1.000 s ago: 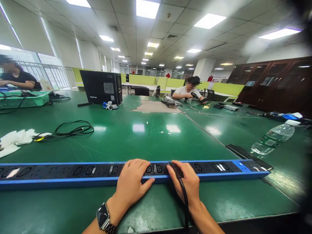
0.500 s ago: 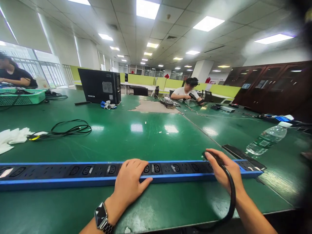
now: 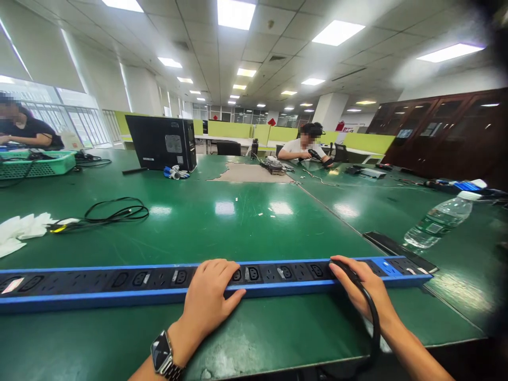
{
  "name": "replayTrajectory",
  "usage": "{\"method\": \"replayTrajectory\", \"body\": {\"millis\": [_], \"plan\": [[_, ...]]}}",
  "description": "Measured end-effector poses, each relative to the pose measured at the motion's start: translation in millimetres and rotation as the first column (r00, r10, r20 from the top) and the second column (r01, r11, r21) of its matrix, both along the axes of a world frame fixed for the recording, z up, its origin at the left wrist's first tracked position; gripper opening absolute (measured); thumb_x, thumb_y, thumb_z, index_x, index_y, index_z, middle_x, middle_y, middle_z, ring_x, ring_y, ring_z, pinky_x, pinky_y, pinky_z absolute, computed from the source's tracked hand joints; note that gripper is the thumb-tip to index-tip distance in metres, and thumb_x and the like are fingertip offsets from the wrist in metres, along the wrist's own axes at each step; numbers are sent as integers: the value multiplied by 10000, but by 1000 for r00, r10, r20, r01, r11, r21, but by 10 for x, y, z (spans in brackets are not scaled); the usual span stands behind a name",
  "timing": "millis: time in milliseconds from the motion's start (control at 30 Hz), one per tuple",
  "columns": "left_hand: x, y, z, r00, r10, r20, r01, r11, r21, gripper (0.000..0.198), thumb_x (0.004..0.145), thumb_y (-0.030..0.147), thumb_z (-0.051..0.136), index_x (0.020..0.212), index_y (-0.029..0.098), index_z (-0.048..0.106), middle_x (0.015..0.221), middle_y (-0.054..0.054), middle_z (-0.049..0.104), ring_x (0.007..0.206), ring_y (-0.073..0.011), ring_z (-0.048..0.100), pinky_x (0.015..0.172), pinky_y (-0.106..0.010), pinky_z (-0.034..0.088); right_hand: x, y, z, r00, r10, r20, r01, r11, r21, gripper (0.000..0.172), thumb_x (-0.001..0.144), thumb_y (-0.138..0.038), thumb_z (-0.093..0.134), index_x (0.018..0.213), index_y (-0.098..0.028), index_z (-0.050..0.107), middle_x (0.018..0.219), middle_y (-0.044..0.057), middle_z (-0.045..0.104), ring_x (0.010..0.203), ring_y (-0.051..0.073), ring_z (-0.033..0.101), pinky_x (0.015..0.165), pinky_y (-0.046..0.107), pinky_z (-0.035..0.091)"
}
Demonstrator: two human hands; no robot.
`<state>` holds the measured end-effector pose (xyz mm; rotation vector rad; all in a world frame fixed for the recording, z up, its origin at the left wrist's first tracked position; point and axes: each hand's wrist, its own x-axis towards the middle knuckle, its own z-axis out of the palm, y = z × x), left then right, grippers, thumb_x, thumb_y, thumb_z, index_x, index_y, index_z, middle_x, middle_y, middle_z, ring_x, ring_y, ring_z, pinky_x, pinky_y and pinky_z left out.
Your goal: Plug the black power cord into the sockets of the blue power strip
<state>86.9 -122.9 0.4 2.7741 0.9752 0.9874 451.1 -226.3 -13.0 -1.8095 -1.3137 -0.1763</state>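
A long power strip (image 3: pixel 299 286) with a blue casing and a row of black sockets lies across the table in front of me. My left hand (image 3: pixel 214 288) is wrapped over its middle, fingers bent across the top and thumb along the near side. Between the fingers and thumb of my right hand (image 3: pixel 363 288) is the plug of a thick black power cord (image 3: pixel 373 312). That hand rests low over the strip's right part, the plug end down at the sockets. My fingers hide the plug's tip, so I cannot tell whether it sits in a socket. The cord hangs past the table's front edge.
On the green table (image 3: pixel 222 233) lie a coiled black cable (image 3: pixel 119 209) and white crumpled material (image 3: pixel 21 233) at left. Farther back stand a black computer case (image 3: pixel 159 143) and a green basket (image 3: pixel 39 164). A tilted water bottle (image 3: pixel 440 222) is at right. Two people sit across the table.
My right hand has come down onto the strip with the plug, slightly left of where it hovered. My left hand keeps its place on the strip. The view has shifted a little.
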Motion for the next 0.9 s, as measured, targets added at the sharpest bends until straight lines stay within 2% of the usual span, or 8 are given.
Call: {"method": "replayTrajectory", "body": {"millis": [67,167,200,300,433,667,800,900], "plan": [[10,1,6,1000,4,1,-4,1000,-5,395,814,282,699,1180,206,568,1139,-78,686,1059,-281,609,938,-480,468,-93,8,37,991,-103,-82,109,991,78,520,773,-688,556,940,-228,732,947,86,740,890,260,670,829,409,514],[23,7,13,1000,-1,-1,1,1000,-10,406,812,279,704,1187,205,567,1139,-79,685,1059,-282,608,938,-481,469,-458,66,137,951,-253,-176,290,928,233,517,828,-648,526,972,-190,719,962,114,730,874,258,665,818,403,505],[24,9,14,1000,-1,-2,1,1000,-11,407,810,279,705,1187,207,568,1139,-77,684,1059,-282,607,938,-481,469,-631,102,166,965,-217,-149,249,936,249,487,836,-626,539,973,-194,717,958,110,729,867,251,664,808,392,506],[14,8,15,1000,8,0,-8,1000,-9,409,812,277,705,1190,211,566,1138,-76,685,1057,-283,607,940,-480,467,-1172,253,203,997,81,-1,-80,991,109,369,871,-550,553,969,-234,717,918,71,731,835,223,660,777,361,512],[-6,-7,25,1000,-3,-2,3,1000,-15,411,811,295,711,1186,212,565,1133,-71,686,1055,-283,608,939,-472,466,-1587,425,150,990,99,95,-99,995,-4,307,926,-473,500,968,-232,686,901,58,725,836,220,640,776,367,486],[27,-17,51,1000,4,18,-2,998,-68,393,811,290,695,1179,220,575,1134,-71,685,1064,-278,605,951,-468,457,-1598,403,83,960,56,273,-64,998,21,301,957,-440,462,992,-206,649,912,61,707,835,214,603,779,359,433],[40,-36,101,999,14,31,-11,993,-119,404,796,279,704,1177,216,584,1131,-76,682,1065,-280,603,958,-482,454,-1590,415,92,903,129,411,-132,991,-21,243,949,-388,495,963,-205,653,845,54,688,791,205,582,768,356,416],[94,-97,176,999,18,43,-12,988,-151,439,795,276,710,1207,211,571,1157,-84,672,1080,-285,595,989,-513,432,-1527,407,37,889,185,420,-181,982,-48,240,929,-406,525,1029,-218,637,923,62,690,852,215,597,828,383,432]]}}
